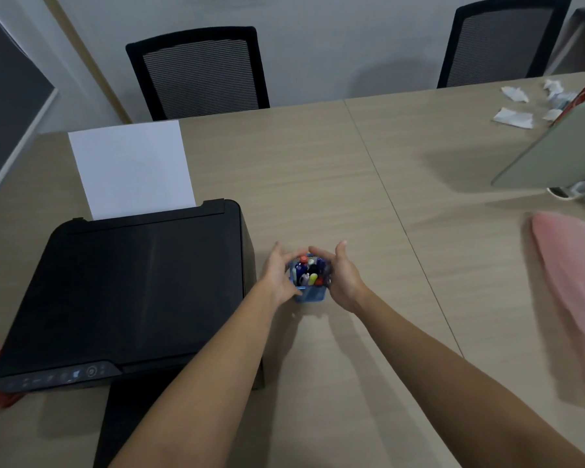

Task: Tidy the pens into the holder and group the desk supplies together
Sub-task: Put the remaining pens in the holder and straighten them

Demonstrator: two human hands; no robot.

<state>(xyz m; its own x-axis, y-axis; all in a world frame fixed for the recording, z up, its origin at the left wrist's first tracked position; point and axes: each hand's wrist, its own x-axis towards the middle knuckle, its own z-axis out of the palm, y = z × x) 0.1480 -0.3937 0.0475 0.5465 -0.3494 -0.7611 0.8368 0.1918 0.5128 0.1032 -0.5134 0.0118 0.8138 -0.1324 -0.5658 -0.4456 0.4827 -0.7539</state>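
A small blue mesh pen holder (309,294) stands on the beige table (318,180), just right of the printer. Several pens and markers (309,270) stick up inside it, with red, blue, yellow and white caps. My left hand (277,275) wraps the holder's left side, fingers curled around its rim. My right hand (343,276) cups the right side, thumb up and fingers over the far rim. Both hands touch the holder.
A black printer (125,292) with a white sheet (132,168) in its feed sits at left. A pink cloth (574,285) lies at right, below a grey-green stand (561,153). Crumpled paper scraps (517,109) lie far right. Two black chairs (200,72) stand behind.
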